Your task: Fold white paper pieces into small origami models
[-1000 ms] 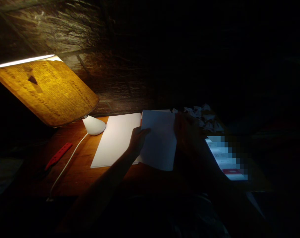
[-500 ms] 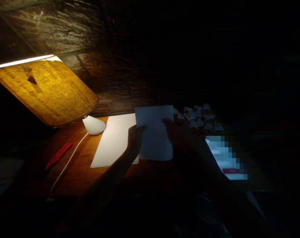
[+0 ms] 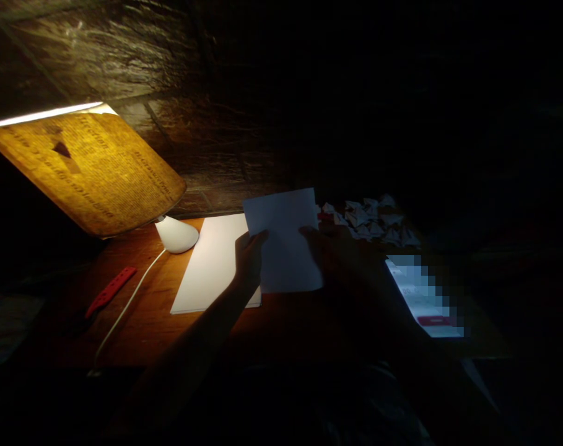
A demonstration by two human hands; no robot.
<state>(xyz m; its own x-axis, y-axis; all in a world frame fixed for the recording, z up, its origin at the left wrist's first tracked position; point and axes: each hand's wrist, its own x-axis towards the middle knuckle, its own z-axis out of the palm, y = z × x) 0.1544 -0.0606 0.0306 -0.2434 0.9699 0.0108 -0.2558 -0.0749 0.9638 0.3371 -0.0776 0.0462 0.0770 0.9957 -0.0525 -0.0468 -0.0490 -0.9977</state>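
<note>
Between my two hands a sheet of paper [image 3: 285, 257] is held up, slightly tilted, above the table. My left hand [image 3: 248, 259] grips its left edge, thumb on the near face and the other fingers hidden behind. On the opposite edge my right hand [image 3: 325, 248] pinches the sheet, also thumb in front; deep shadow hides most of that hand. Behind and left of the held sheet, a stack of white paper [image 3: 211, 266] lies flat, lit by the lamp. Several small folded paper pieces [image 3: 369, 217] lie beyond my right hand.
A lamp with a printed shade [image 3: 86, 173] and white base [image 3: 176, 235] stands at the left, its white cable [image 3: 127, 303] running to the front edge. Near it lies a red-handled tool [image 3: 111, 291]. A lit screen [image 3: 420, 303] lies on the wooden table [image 3: 146, 334] at right.
Both hands have shifted the sheet a little left and up, and it has tilted with its right side higher. Something red now shows beside the folded pieces.
</note>
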